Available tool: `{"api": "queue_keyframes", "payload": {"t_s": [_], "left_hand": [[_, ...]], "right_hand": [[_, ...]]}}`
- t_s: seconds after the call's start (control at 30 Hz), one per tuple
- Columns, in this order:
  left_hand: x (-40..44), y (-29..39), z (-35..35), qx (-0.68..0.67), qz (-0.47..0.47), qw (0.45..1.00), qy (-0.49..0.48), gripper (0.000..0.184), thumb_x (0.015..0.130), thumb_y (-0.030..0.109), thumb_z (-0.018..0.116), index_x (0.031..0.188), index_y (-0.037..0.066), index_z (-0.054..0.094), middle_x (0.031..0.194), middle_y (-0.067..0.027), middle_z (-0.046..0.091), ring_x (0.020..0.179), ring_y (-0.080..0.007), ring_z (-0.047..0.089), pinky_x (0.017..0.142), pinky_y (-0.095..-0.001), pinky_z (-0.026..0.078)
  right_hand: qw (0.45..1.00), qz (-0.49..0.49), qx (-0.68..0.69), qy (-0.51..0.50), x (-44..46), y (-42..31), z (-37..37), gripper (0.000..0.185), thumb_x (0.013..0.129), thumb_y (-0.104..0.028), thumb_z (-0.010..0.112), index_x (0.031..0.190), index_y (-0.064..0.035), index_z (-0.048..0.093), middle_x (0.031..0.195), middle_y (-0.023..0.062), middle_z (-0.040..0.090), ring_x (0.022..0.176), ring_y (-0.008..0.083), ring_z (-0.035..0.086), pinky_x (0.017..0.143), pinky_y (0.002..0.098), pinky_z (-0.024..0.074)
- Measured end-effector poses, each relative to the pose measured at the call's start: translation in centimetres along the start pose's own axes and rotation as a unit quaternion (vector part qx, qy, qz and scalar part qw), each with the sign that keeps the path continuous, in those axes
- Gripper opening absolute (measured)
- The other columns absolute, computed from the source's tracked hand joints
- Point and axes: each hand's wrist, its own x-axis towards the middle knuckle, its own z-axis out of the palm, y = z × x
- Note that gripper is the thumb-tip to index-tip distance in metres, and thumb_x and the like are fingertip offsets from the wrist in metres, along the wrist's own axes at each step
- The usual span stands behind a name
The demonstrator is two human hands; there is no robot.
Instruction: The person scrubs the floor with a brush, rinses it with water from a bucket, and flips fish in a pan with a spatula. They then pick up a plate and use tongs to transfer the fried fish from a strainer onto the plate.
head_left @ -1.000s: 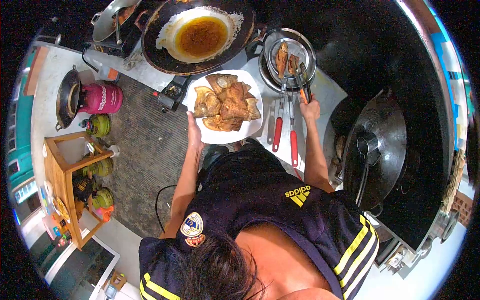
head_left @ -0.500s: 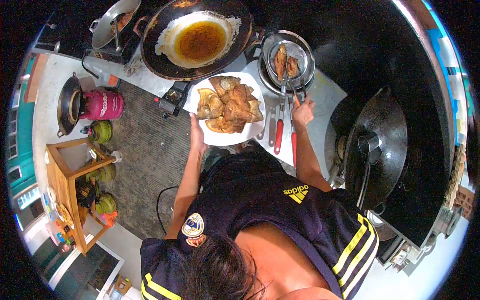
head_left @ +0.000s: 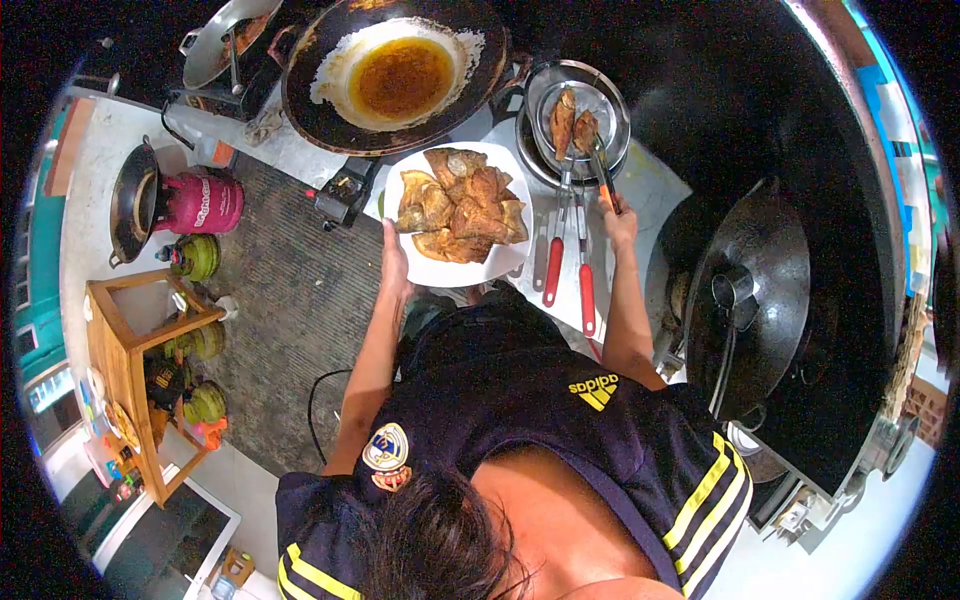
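Note:
My left hand (head_left: 395,258) grips the left rim of a white plate (head_left: 440,274), thumb along its edge. On the plate lies a heap of browned fried pieces (head_left: 470,215) that look like fish. My right hand (head_left: 620,220) is closed around tongs (head_left: 604,180) with an orange grip. Their tips reach into a metal bowl (head_left: 616,97) and touch the smaller fried piece (head_left: 586,132). A longer fried piece (head_left: 562,122) lies beside it. Two red-handled utensils (head_left: 553,270) (head_left: 587,290) lean against the bowl, between the plate and my right arm.
Behind the plate sits a large wok (head_left: 400,85) with brown oil. A second wok (head_left: 750,300) holding a ladle (head_left: 733,290) stands at right. At left are a pink gas cylinder (head_left: 205,200), a wooden-framed cabinet (head_left: 140,340) and a hanging pan (head_left: 135,200). A pot (head_left: 215,60) stands back left.
The tongs' arms were spread apart and are now together at the smaller piece, which has turned slightly. My right hand has shifted a little to the right. The plate has hardly moved.

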Motion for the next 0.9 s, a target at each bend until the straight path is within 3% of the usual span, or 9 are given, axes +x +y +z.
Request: {"api": "queue_keyframes", "payload": {"t_s": [0.1, 0.2, 0.3, 0.4, 0.6, 0.73, 0.77, 0.9], "left_hand": [[-0.5, 0.2, 0.5, 0.012, -0.003, 1.000, 0.021, 0.072, 0.086, 0.058, 0.029, 0.133, 0.005, 0.021, 0.128, -0.0138, 0.039, 0.111, -0.0267, 0.048, 0.087, -0.0385, 0.045], [0.7, -0.7, -0.2, -0.005, -0.009, 1.000, 0.016, 0.070, 0.088, 0.056, 0.030, 0.131, 0.002, 0.025, 0.124, -0.0175, 0.043, 0.107, -0.0287, 0.051, 0.086, -0.0397, 0.046], [2.4, -1.7, -1.6, 0.012, -0.025, 0.999, 0.031, 0.073, 0.086, 0.058, 0.031, 0.131, 0.001, 0.026, 0.124, -0.0175, 0.044, 0.108, -0.0283, 0.050, 0.087, -0.0392, 0.044], [1.1, 0.2, 0.5, 0.048, -0.038, 0.997, 0.049, 0.074, 0.085, 0.059, 0.032, 0.131, 0.001, 0.028, 0.125, -0.0166, 0.044, 0.109, -0.0278, 0.049, 0.089, -0.0386, 0.042], [5.5, -2.3, -2.4, 0.034, -0.067, 0.997, -0.027, 0.076, 0.084, 0.062, 0.031, 0.131, 0.002, 0.028, 0.125, -0.0150, 0.044, 0.111, -0.0254, 0.047, 0.089, -0.0384, 0.041], [5.5, -1.5, -1.5, 0.029, -0.091, 0.991, -0.090, 0.078, 0.083, 0.063, 0.031, 0.132, 0.002, 0.028, 0.127, -0.0150, 0.042, 0.113, -0.0252, 0.046, 0.090, -0.0370, 0.041], [6.1, -2.0, -1.8, 0.025, -0.096, 0.991, -0.091, 0.078, 0.083, 0.063, 0.031, 0.132, 0.002, 0.028, 0.126, -0.0151, 0.043, 0.112, -0.0250, 0.047, 0.090, -0.0366, 0.041], [7.4, -3.3, -2.2, 0.060, -0.069, 0.994, -0.064, 0.077, 0.084, 0.062, 0.032, 0.130, 0.000, 0.031, 0.122, -0.0157, 0.047, 0.109, -0.0242, 0.049, 0.089, -0.0352, 0.042]], "right_hand": [[0.976, 0.150, 0.084, -0.132, -0.7, -3.9, -2.5, 0.044, 0.079, -0.034, 0.061, 0.111, -0.0049, 0.054, 0.076, -0.0009, 0.059, 0.055, 0.0087, 0.050, 0.052, 0.0251, 0.0433], [0.925, 0.284, 0.168, -0.187, -0.1, -3.1, -3.7, 0.042, 0.079, -0.034, 0.061, 0.110, -0.0064, 0.054, 0.068, -0.0040, 0.052, 0.048, 0.0036, 0.041, 0.043, 0.0185, 0.0346], [0.894, 0.289, 0.272, -0.209, -1.8, -4.9, -5.2, 0.037, 0.081, -0.033, 0.059, 0.107, -0.0080, 0.055, 0.068, -0.0048, 0.050, 0.049, 0.0027, 0.040, 0.040, 0.0166, 0.0320], [0.916, 0.237, 0.251, -0.204, -4.2, -7.8, -7.5, 0.034, 0.083, -0.031, 0.058, 0.108, -0.0076, 0.054, 0.075, -0.0045, 0.051, 0.052, 0.0023, 0.040, 0.042, 0.0165, 0.0321], [0.916, 0.107, 0.190, -0.336, -7.1, -14.4, -14.5, 0.036, 0.086, -0.020, 0.053, 0.118, -0.0035, 0.048, 0.083, -0.0051, 0.050, 0.057, 0.0019, 0.037, 0.047, 0.0161, 0.0299], [0.925, 0.043, 0.092, -0.366, -8.5, -19.3, -16.0, 0.048, 0.080, -0.025, 0.062, 0.122, -0.0039, 0.048, 0.084, -0.0074, 0.053, 0.060, -0.0002, 0.037, 0.053, 0.0155, 0.0279], [0.923, 0.051, 0.081, -0.371, -8.8, -20.7, -16.2, 0.049, 0.078, -0.023, 0.065, 0.120, -0.0025, 0.050, 0.091, -0.0054, 0.056, 0.066, 0.0024, 0.043, 0.059, 0.0181, 0.0347], [0.927, -0.084, 0.024, -0.366, -9.5, -23.5, -15.5, 0.049, 0.078, -0.025, 0.066, 0.117, -0.0001, 0.051, 0.098, 0.0010, 0.058, 0.078, 0.0087, 0.052, 0.070, 0.0246, 0.0410]]}}
